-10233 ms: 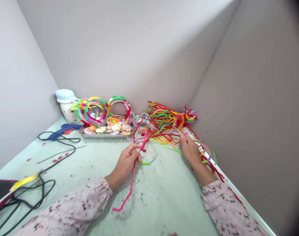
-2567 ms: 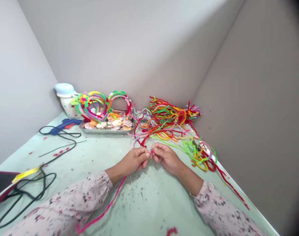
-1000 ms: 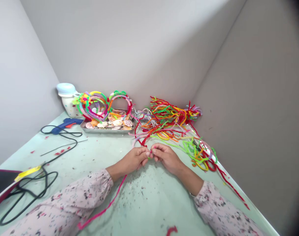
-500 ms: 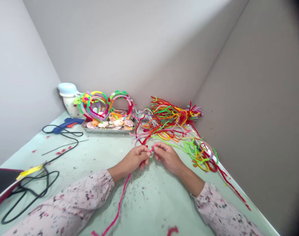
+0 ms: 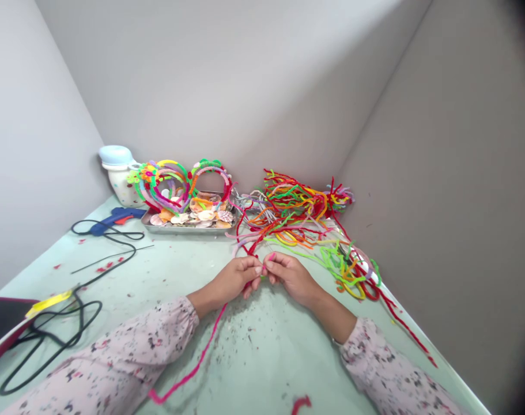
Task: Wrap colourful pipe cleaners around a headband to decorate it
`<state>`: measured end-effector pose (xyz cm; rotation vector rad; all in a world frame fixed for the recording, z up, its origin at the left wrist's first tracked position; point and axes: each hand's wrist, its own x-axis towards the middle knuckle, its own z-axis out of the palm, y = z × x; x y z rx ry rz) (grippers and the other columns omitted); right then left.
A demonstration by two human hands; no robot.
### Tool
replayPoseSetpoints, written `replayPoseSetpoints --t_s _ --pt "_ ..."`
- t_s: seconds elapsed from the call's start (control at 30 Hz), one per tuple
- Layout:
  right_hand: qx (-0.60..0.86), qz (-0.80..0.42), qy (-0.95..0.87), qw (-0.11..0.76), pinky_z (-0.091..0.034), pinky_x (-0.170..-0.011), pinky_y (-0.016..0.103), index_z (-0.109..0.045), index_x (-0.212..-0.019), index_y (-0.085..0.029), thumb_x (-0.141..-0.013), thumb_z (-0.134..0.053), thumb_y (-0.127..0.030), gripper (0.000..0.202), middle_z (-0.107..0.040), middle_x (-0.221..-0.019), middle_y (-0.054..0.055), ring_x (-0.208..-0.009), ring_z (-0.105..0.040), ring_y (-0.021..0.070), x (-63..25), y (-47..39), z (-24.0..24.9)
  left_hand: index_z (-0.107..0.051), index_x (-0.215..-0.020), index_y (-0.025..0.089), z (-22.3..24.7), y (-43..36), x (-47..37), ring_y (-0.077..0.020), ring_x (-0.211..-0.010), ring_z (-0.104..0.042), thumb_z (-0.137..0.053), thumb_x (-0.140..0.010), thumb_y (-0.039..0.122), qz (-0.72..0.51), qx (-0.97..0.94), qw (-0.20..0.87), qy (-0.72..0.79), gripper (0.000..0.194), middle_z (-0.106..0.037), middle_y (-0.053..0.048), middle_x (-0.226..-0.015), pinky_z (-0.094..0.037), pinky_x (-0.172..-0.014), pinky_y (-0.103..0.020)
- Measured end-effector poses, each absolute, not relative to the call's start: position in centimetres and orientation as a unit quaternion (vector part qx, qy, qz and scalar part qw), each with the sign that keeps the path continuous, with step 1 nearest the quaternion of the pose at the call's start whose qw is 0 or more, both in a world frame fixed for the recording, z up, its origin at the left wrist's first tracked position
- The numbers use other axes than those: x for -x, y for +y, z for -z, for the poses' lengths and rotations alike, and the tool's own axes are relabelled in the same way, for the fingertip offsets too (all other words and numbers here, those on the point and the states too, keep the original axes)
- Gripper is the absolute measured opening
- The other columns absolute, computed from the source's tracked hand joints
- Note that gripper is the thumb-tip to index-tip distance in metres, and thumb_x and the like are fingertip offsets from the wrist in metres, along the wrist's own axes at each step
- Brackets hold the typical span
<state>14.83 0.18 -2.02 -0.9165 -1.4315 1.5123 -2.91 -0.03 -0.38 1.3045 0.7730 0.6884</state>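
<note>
Near the middle of the table, my left hand (image 5: 235, 279) pinches a bright pink fuzzy stem (image 5: 203, 353). The stem's long tail hangs from under that hand and runs down toward the table's near edge, bent at its tip. My right hand (image 5: 293, 278) is closed beside it, thumb and forefinger on a short pink piece at the fingertips. The fingertips of both hands nearly meet, and they hide how the pink pieces join. A bit of green shows beneath them.
Behind stand a metal tray (image 5: 188, 229) of shells with colourful hoops, a lidded cup (image 5: 119, 178) and piled fuzzy stems (image 5: 301, 202). At left lie a blue glue gun (image 5: 110, 221), a black cord (image 5: 78, 323) and a dark device (image 5: 7, 323). A red scrap (image 5: 302, 402) lies in front.
The pink tip at my right fingertips now sticks up more. The pink tail's lower end has shifted left and up. The whole view has moved slightly.
</note>
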Motion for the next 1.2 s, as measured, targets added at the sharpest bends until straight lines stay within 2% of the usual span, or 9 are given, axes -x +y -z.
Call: replayPoseSetpoints --t_s 0.23,0.4,0.8,1.07,1.2 --pt "0.357 -0.622 -0.546 0.434 -0.034 -0.053 0.023 -0.060 -0.079 -0.018 -0.080 -0.064 -0.039 0.021 -0.055 -0.062 -0.002 -0.054 -0.045 0.0096 -14.83 0.11 1.82 -0.053 -0.079 0.014 0.40 0.00 3.18 -0.0031 -0.036 -0.040 -0.053 -0.082 0.039 -0.301 -0.600 0.658 0.340 0.025 -0.051 0.005 -0.055 -0.028 -0.036 -0.016" --pt "0.377 -0.606 -0.512 0.479 -0.032 -0.050 0.023 -0.058 -0.075 -0.019 -0.077 -0.066 -0.040 0.023 -0.052 -0.057 -0.004 -0.050 -0.042 0.0093 -14.86 0.29 1.82 -0.051 -0.075 0.015 -0.01 -0.33 2.92 -0.0039 -0.036 -0.039 -0.054 -0.081 0.042 -0.304 -0.595 0.648 0.366 0.028 -0.050 0.005 -0.052 -0.030 -0.036 -0.016" --pt "0.409 -0.548 -0.526 0.506 -0.031 -0.052 0.025 -0.059 -0.078 -0.019 -0.078 -0.063 -0.040 0.022 -0.051 -0.056 -0.005 -0.051 -0.042 0.0100 -14.64 0.37 2.15 -0.050 -0.079 0.016 0.20 -0.06 2.78 -0.0041 -0.033 -0.037 -0.052 -0.082 0.043 -0.302 -0.602 0.651 0.350 0.028 -0.048 0.007 -0.050 -0.026 -0.034 -0.017" --pt "0.422 -0.542 -0.538 0.489 -0.032 -0.053 0.025 -0.057 -0.072 -0.018 -0.080 -0.062 -0.041 0.024 -0.052 -0.056 -0.004 -0.051 -0.043 0.0106 -14.85 0.64 2.48 -0.049 -0.078 0.016 0.41 -0.23 2.76 -0.0039 -0.033 -0.036 -0.049 -0.083 0.041 -0.307 -0.609 0.639 0.355 0.025 -0.047 0.007 -0.050 -0.025 -0.034 -0.017" --pt "0.414 -0.555 -0.545 0.474 -0.033 -0.054 0.025 -0.059 -0.077 -0.018 -0.081 -0.062 -0.040 0.022 -0.054 -0.057 -0.003 -0.053 -0.044 0.0104 -15.05 0.67 2.48 -0.049 -0.077 0.016 0.54 -0.31 2.73 -0.0039 -0.032 -0.036 -0.049 -0.083 0.042 -0.302 -0.604 0.641 0.365 0.026 -0.048 0.007 -0.050 -0.025 -0.034 -0.017"
